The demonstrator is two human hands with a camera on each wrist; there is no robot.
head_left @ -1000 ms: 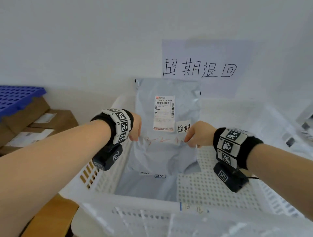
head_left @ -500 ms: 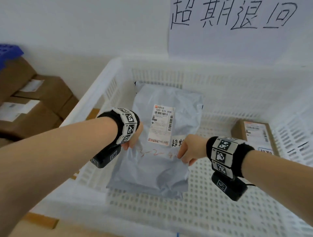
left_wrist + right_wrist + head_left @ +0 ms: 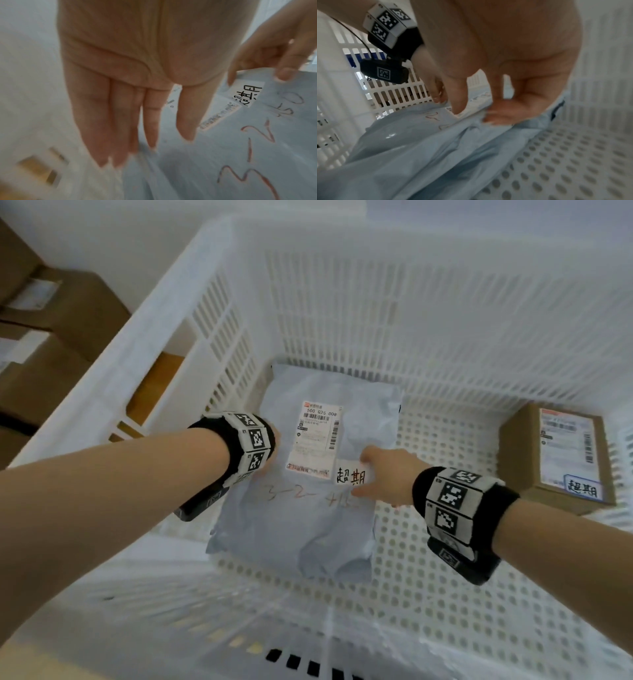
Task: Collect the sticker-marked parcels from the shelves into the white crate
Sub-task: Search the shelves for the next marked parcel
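A grey poly-mailer parcel [image 3: 308, 525] lies flat on the perforated floor of the white crate [image 3: 376, 313]. It carries a shipping label and a white handwritten sticker [image 3: 350, 477]. My left hand [image 3: 137, 121] hangs with straight fingers over the parcel's [image 3: 223, 169] left edge, holding nothing; in the head view the wristband mostly hides it. My right hand [image 3: 383, 477] is at the parcel's right edge beside the sticker [image 3: 247, 94]. Its thumb and loosely curled fingers [image 3: 496, 117] stand apart, tips touching the mailer [image 3: 419, 155].
A small brown cardboard box [image 3: 555, 460] with its own handwritten sticker [image 3: 582, 487] sits in the crate's right corner. Slatted crate walls rise on all sides. Several cardboard boxes [image 3: 51, 337] stand outside the crate at left. Bare perforated floor [image 3: 445, 594] lies right of the mailer.
The mailer went from hanging upright, pinched by both hands above the crate, down to lying flat on the crate floor. Both hands have let go of it.
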